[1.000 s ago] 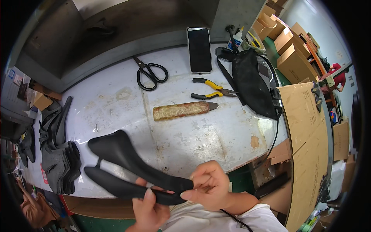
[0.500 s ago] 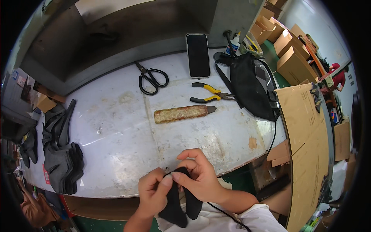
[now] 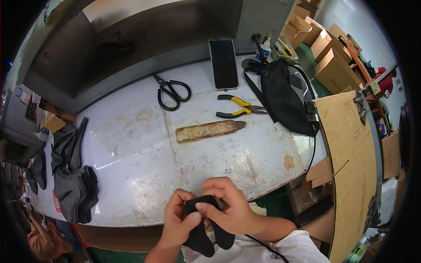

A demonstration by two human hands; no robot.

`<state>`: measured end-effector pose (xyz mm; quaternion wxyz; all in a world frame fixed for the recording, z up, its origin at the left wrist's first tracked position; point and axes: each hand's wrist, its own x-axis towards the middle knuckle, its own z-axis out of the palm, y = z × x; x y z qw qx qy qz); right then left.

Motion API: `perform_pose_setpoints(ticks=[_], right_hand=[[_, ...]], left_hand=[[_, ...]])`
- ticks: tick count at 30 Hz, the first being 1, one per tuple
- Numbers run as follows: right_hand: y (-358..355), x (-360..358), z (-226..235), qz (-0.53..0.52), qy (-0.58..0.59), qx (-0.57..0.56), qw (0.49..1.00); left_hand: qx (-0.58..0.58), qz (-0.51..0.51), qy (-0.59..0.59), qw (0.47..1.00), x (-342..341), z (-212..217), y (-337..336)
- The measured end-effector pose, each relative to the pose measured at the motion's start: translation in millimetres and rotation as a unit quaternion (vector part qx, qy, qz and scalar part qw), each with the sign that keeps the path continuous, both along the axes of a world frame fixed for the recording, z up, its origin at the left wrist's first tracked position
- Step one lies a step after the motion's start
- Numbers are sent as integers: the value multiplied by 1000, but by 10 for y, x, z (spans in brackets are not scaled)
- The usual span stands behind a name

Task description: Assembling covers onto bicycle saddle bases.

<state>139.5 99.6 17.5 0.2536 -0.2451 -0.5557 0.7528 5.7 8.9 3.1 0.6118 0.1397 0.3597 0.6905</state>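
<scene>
A black fabric piece [image 3: 201, 239], bent over so that two rounded flaps hang down, is pinched between both hands at the table's near edge. My left hand [image 3: 179, 219] grips its left side, thumb pressed on the front. On the right side my right hand [image 3: 228, 208] holds the upper part, its thumb on the cloth and its index finger curled above. Beyond the hands lies a short knife [image 3: 206, 131] with a thick, tape-wrapped handle. Yellow-and-black pliers [image 3: 241, 107] and black-handled scissors [image 3: 172, 93] rest farther back.
Dark grey cut fabric pieces [image 3: 76, 193] are stacked at the left. A phone [image 3: 224, 65] leans at the back beside a black pouch [image 3: 285, 96] and a glue bottle [image 3: 264, 50]. A large cardboard sheet [image 3: 351, 175] stands along the right side. Another person [image 3: 386, 83] is far off.
The fabric's top edge has been turned so more of its flat face shows between the thumbs. Both hands have shifted slightly right and down in the picture.
</scene>
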Motion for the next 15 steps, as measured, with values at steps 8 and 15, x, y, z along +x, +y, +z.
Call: perform_pose_setpoints(ticks=[8, 15], right_hand=[[170, 49, -71, 37, -88, 103, 990], [264, 44, -10, 83, -54, -172, 980]], left_hand=[[-126, 2, 91, 988, -79, 29, 9], [-131, -17, 92, 987, -99, 47, 55]])
